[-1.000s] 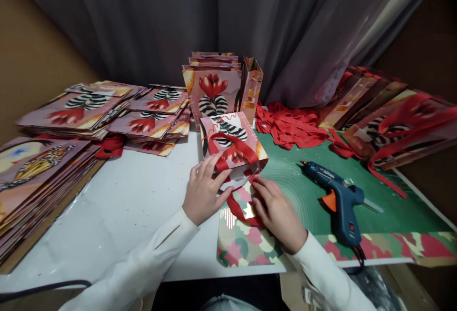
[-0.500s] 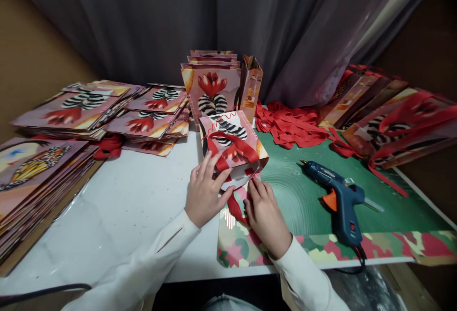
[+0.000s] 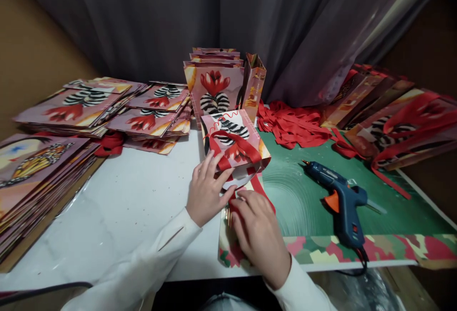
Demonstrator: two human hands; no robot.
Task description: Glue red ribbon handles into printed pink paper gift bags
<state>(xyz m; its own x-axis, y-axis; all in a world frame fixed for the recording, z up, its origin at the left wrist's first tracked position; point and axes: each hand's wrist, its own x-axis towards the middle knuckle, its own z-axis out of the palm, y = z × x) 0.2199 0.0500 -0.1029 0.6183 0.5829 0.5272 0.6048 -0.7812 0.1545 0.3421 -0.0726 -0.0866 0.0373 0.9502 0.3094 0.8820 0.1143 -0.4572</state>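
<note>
A pink printed paper bag (image 3: 232, 137) with zebra stripes and a red flower lies in front of me, its open end toward me. Red ribbon (image 3: 246, 148) loops over its face and into its mouth. My left hand (image 3: 208, 189) rests with spread fingers on the bag's near left edge. Just right of it, my right hand (image 3: 259, 235) has its fingers curled on a red ribbon below the bag's mouth; the fingertips are partly hidden. Another stretch of ribbon runs out behind the right hand.
A blue glue gun (image 3: 342, 196) lies on the green mat (image 3: 293, 196) at the right. Behind are a red ribbon heap (image 3: 291, 123) and standing bags (image 3: 217, 82). Flat bag stacks (image 3: 74, 106) fill the left; more bags (image 3: 403, 125) stand far right.
My right hand has moved left and nearer to me, closer to my left hand. A ribbon stretch now shows beyond it to the right. The left hand has barely moved.
</note>
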